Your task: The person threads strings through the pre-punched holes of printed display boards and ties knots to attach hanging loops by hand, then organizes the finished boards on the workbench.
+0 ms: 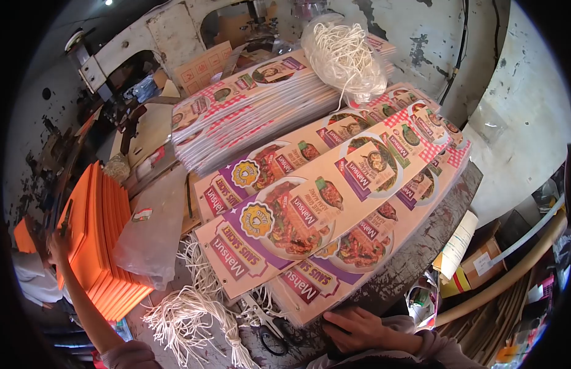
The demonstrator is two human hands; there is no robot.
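Far out to the left, my left hand (56, 247) is beside a stack of orange sheets (101, 227). Its fingers are small and partly hidden, with a dark narrow object just above them. My right hand (354, 329) rests at the table's near edge, fingers stretched out and nothing visible in them. In front of it lie long printed cardboard strips (291, 221) with food pictures and "Mahsuri" lettering, fanned over one another. Black-handled scissors (274, 332) lie left of my right hand. Bundles of white string (193, 320) spread beside the scissors.
Behind the strips stands a tall pile of plastic-wrapped printed strips (254, 111). A clear bag of white string (350, 58) sits on top. A clear plastic bag (153, 227) lies by the orange stack. Another person's pale clothing (36, 277) shows at far left. Cartons (482, 264) stand at right.
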